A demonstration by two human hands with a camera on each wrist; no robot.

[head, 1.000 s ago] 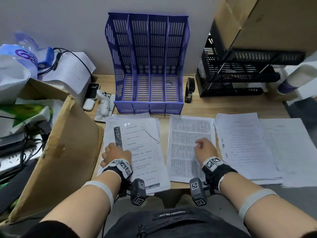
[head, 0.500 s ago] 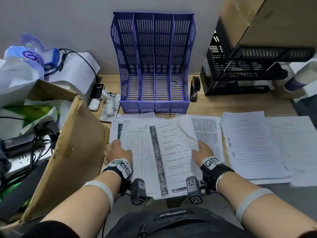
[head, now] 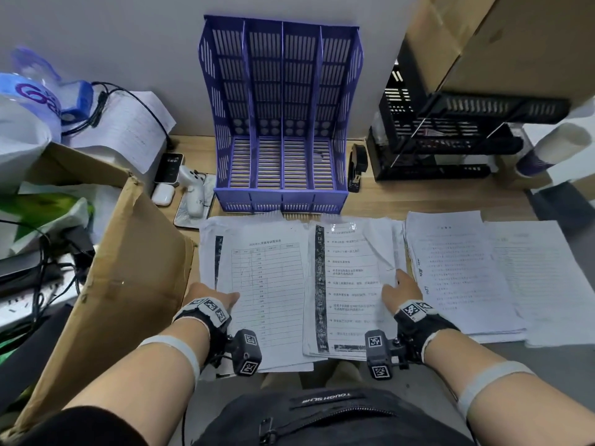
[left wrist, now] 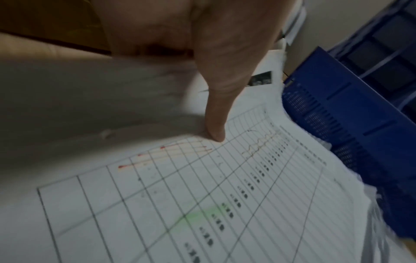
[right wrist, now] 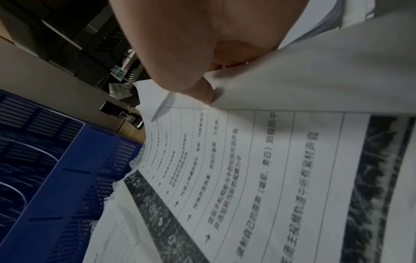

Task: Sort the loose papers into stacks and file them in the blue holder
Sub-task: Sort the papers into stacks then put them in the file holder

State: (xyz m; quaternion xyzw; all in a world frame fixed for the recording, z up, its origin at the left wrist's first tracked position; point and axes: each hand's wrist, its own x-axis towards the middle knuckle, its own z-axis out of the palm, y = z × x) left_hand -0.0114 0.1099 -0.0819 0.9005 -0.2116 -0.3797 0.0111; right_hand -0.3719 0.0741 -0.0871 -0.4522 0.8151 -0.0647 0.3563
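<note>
At the near edge of the desk, the left hand rests on a gridded form sheet, thumb pressing its surface; its other fingers are hidden. Just right, the right hand pinches the right edge of a sheet with a dark printed strip, thumb on top and fingers curled beneath. More paper stacks lie further right. Beyond the sheets stands the blue holder, its four slots bare, against the far wall.
</note>
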